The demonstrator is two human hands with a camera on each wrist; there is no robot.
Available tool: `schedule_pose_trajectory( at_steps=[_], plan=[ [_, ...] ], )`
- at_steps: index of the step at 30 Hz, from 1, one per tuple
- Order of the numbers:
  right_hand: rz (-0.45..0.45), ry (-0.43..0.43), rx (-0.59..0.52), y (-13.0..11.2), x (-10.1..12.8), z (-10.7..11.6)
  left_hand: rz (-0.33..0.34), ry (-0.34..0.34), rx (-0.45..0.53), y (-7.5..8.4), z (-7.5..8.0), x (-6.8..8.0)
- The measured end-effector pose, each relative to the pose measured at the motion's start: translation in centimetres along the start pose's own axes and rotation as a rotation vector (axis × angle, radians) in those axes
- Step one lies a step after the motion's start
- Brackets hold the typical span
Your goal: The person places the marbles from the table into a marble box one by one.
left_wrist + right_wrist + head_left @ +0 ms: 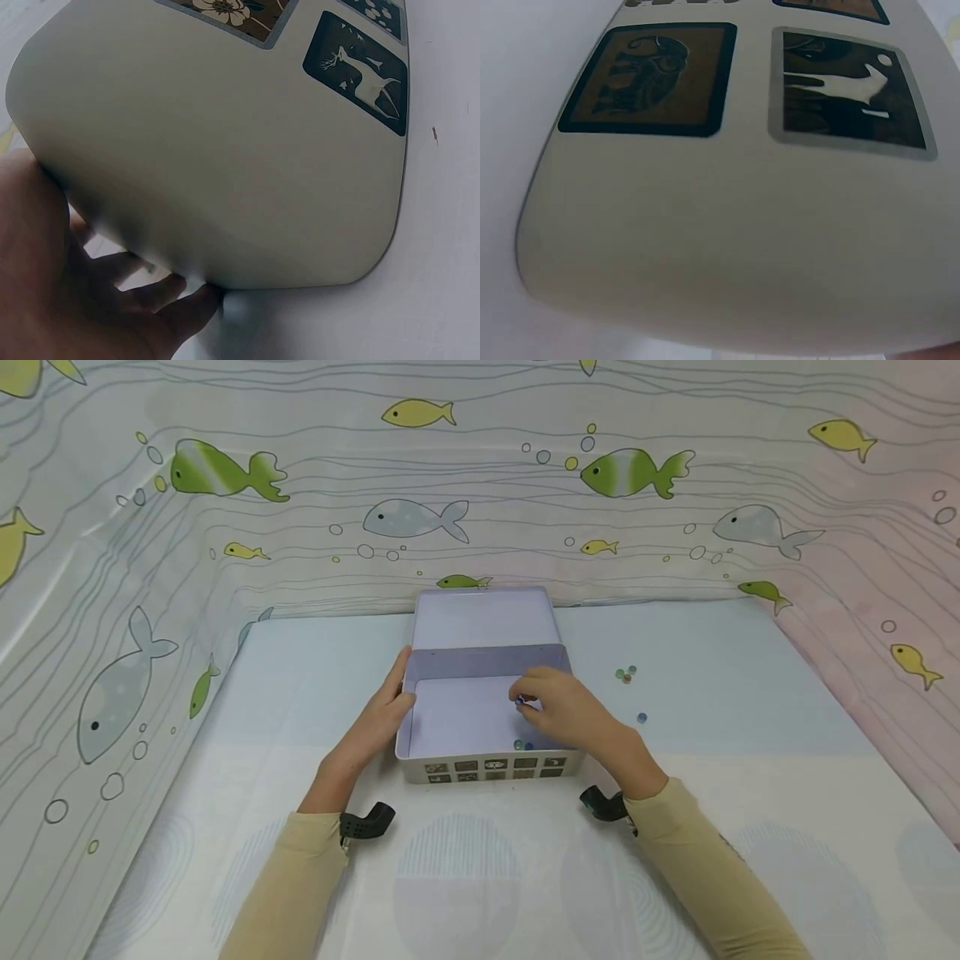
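Observation:
A pale metal box (457, 718) stands with its hinged lid (483, 618) raised at the back. My left hand (378, 718) grips its left wall, thumb over the rim and the other fingers along the outside. Above the right half of the box floor, my right hand (558, 706) pinches a dark blue glass marble (520, 700) between thumb and fingertips. A greenish marble (518, 744) and a blue marble (528, 746) lie inside near the front wall. In the right wrist view the printed box front (705, 225) hides nearly all of the right hand.
Right of the box, several marbles (627, 678) sit in a small cluster on the table (712, 693), with one blue marble (642, 717) nearer the front. Behind the raised lid rises a fish-patterned sheet (510, 543). Black wrist devices (367, 821) show at both sleeves.

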State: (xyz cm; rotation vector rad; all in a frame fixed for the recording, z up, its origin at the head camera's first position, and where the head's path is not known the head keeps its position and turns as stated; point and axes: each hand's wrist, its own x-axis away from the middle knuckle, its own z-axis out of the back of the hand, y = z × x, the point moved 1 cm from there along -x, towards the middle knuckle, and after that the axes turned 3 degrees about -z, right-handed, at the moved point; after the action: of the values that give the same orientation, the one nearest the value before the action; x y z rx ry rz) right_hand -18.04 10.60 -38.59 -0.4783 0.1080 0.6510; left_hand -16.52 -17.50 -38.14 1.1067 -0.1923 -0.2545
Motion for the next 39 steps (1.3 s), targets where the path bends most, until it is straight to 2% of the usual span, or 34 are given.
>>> schedule_pose_trajectory(
  at_steps=[5, 10, 15, 21, 24, 33, 39],
  plan=[
    [0.02, -0.049, 0.095, -0.2, -0.1, -0.5, 0.002, -0.004, 0.01, 0.0, -0.1, -0.1],
    [0.026, -0.088, 0.087, -0.4, -0.2, -0.9, 0.012, -0.001, 0.015, 0.0, -0.1, 0.0],
    [-0.026, -0.158, 0.09, -0.6, -0.4, -1.0, 0.015, -0.003, 0.019, -0.1, 0.0, 0.0],
    [-0.079, -0.291, 0.136, -0.8, -0.6, -1.3, 0.024, 0.003, 0.014, -0.3, 0.0, 0.2],
    [-0.105, -0.321, 0.155, -0.8, -0.6, -1.2, 0.018, 0.001, 0.016, -0.3, 0.0, 0.2],
    [-0.114, -0.291, 0.139, -0.9, -0.5, -0.8, 0.015, -0.005, 0.028, -0.2, 0.0, -0.1],
    [-0.096, -0.166, 0.117, 0.0, -0.5, -0.3, 0.01, 0.003, 0.019, -0.2, -0.1, -0.1]
  ],
)
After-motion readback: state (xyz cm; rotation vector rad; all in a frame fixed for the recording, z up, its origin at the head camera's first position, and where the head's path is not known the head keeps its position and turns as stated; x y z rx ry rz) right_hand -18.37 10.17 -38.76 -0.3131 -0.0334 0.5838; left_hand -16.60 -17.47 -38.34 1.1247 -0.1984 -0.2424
